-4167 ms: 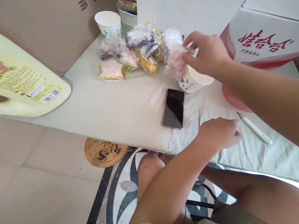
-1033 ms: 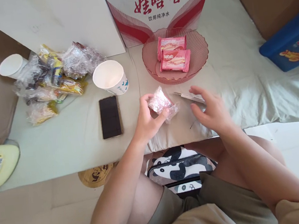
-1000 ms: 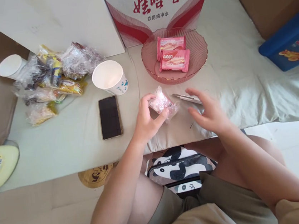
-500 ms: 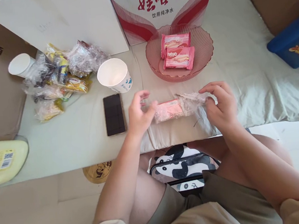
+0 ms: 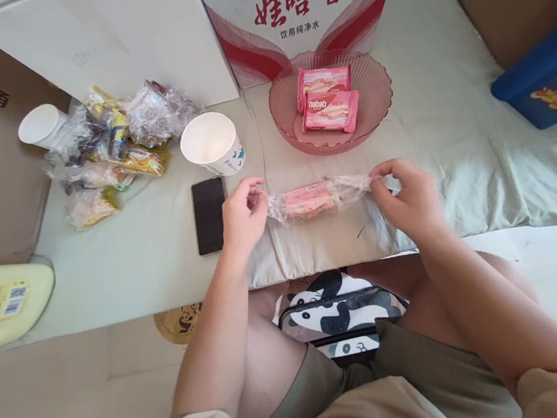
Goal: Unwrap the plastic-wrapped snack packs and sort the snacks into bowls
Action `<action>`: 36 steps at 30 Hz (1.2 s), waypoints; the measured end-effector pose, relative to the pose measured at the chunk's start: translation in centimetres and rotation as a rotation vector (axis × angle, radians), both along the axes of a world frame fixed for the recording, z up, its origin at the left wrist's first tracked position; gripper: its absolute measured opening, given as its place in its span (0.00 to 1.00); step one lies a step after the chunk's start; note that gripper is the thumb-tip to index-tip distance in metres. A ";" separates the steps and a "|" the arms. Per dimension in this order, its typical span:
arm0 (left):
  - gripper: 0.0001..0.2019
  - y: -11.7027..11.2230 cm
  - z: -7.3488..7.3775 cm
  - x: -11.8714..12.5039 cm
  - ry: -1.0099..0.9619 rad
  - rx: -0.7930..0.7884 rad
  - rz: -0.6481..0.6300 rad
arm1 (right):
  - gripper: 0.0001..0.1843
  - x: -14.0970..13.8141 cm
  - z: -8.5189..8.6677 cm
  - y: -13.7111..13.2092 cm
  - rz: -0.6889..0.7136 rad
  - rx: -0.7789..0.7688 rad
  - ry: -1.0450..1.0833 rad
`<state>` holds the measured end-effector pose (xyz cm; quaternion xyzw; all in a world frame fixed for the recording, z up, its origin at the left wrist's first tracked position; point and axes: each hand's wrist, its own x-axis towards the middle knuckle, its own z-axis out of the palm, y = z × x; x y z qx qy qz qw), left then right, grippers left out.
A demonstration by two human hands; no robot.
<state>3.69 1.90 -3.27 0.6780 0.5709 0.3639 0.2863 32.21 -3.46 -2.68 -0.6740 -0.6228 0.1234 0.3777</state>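
Observation:
A pink packet (image 5: 308, 198) lies wrapped lengthwise in clear plastic wrap (image 5: 349, 189), close to the front edge of the cloth-covered table. My left hand (image 5: 246, 216) pinches the gathered left end of the wrap. At the opposite end, the thumb and forefinger of my right hand (image 5: 404, 196) are closed on the twisted plastic. The wrap is stretched between both hands. Behind it, a pink ribbed bowl (image 5: 377, 107) holds two pink nabati wafer packets (image 5: 330, 110). A dark phone (image 5: 209, 215) lies just left of my left hand.
A white paper cup (image 5: 211, 144) stands behind the phone, and another cup (image 5: 42, 125) is at far left. Several plastic-wrapped snacks (image 5: 110, 144) are heaped between them. Cartons (image 5: 302, 22) line the back. A blue box (image 5: 545, 81) sits right, a pale yellow bottle (image 5: 10, 303) left.
My left hand has moved left from beside the packet and closed on the wrap's left end. The wrap is now pulled straighter, and the packet has shifted slightly left.

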 end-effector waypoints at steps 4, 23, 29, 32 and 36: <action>0.11 0.1 0.0 -0.1 0.155 0.000 0.087 | 0.07 0.6 -0.2 0.2 -0.129 0.068 -0.008; 0.08 -1.0 1.6 1.2 0.056 -0.093 -0.383 | 0.09 -1.2 -0.4 -0.4 0.234 0.162 -0.132; 0.11 -1.3 1.4 1.5 0.048 -0.052 -0.473 | 0.07 -1.5 0.1 -0.6 0.139 0.309 -0.082; 0.07 -1.3 1.5 1.7 0.013 -0.021 -0.414 | 0.07 -1.6 0.2 -0.9 0.028 0.416 -0.075; 0.09 -1.1 1.5 1.7 -0.084 -0.071 -0.238 | 0.07 -1.8 0.3 -1.2 0.064 0.471 -0.043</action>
